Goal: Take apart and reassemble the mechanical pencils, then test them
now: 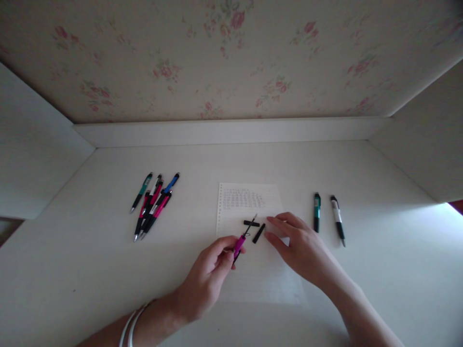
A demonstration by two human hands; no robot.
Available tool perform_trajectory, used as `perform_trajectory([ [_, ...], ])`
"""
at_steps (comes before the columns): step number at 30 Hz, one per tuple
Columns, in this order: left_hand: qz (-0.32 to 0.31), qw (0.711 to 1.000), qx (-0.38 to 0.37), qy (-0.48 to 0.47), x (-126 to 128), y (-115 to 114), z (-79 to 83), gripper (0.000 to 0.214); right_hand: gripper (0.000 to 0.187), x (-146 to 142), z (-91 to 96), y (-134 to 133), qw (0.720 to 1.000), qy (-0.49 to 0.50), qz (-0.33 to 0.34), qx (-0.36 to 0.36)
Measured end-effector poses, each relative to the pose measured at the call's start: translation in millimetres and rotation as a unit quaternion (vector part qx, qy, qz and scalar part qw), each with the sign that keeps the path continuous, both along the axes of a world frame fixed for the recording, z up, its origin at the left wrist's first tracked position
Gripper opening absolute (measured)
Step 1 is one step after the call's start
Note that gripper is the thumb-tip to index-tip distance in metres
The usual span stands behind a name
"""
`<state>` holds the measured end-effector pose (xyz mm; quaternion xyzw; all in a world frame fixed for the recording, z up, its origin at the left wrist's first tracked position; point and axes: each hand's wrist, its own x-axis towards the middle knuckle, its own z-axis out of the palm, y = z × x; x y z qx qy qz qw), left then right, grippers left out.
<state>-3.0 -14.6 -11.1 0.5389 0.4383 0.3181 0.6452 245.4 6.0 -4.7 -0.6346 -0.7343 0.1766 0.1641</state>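
Wall (126,58): covered with pink flowers, at the far side.
Tabletop (108,279): white, with a sheet of paper (231,226) laid in the middle; small writing is seen on its far part.
Pink pen part (239,245): held over the paper by the left hand (211,274), with its long side slanted far and right.
Left fingers: clamped on the pink part.
Thin refill (249,229): seen poking out of the pink part's far end, pointed far and a bit right.
Flat-lying black piece (255,224): laid left to right, crossed in view by the refill.
Slanted black piece (259,233): placed just right of the refill, with its far end tipped right.
Right hand (300,243): held just right of the slanted piece, whose far end is nearest to its fingers.
Right fingers: spread apart, with nothing seen between them; whether the paper is touched cannot be told.
Pens at left (163,203): heaped well apart from the hands.
Pens at right: one green pen (317,209) and one white pen (336,212), laid beyond the right hand.
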Motion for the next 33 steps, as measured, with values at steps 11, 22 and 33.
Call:
perform_trajectory([
  [11, -0.007, 1.0, 0.01, 0.014, 1, 0, 0.7, 0.031, 0.015, 0, 2.0, 2, 0.994, 0.09, -0.032, -0.048],
  [22, -0.058, 0.989, 0.119, 0.069, 2, 1, 4.0, 0.03, 0.019, -20, 16.9, -1, 0.761, 0.621, -0.144, -0.116],
  [33, -0.063, 0.987, 0.122, 0.082, 2, 1, 8.3, 0.029, 0.017, -21, 19.3, -3, 0.756, 0.632, -0.131, -0.111],
])
